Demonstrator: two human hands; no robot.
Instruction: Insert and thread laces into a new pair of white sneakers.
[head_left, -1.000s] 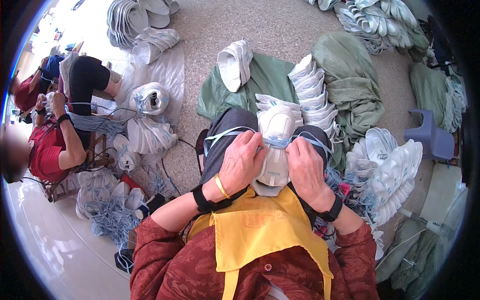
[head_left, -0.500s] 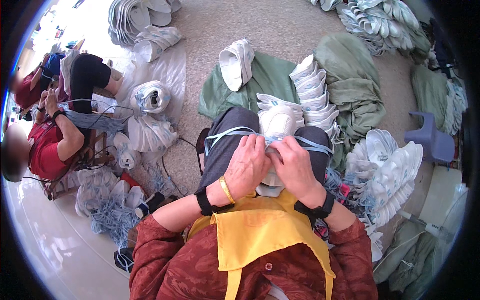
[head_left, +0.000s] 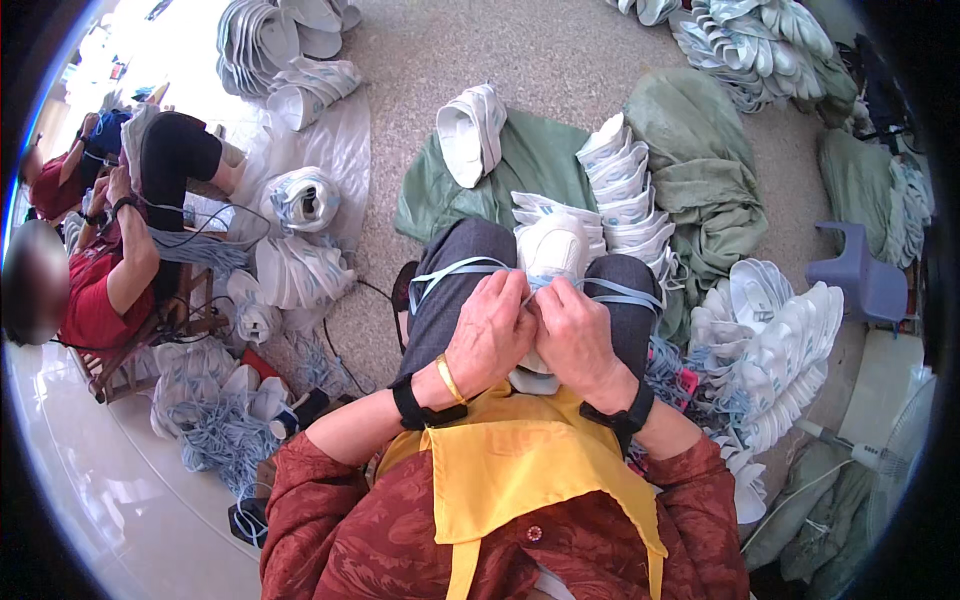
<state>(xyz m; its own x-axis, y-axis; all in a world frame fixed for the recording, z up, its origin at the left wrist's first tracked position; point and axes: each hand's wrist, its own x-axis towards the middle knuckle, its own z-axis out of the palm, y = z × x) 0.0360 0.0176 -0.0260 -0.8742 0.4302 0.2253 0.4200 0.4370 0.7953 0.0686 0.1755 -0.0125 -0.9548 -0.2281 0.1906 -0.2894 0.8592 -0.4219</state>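
Head view: speckled floor (head_left: 420, 60) spreads across the upper frame, green sheeting (head_left: 545, 155) under a shoe stack (head_left: 470, 135) at upper centre, a purple stool (head_left: 860, 275) at right. At centre, the left hand (head_left: 490, 330) and right hand (head_left: 580, 338) pinch pale-blue laces (head_left: 620, 288) over a white shoe (head_left: 553, 245) between the knees (head_left: 470, 240).

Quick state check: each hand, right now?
Left hand: closed, pinching pale-blue lace over the white shoe.
Right hand: closed, also pinching pale-blue lace, beside the left.
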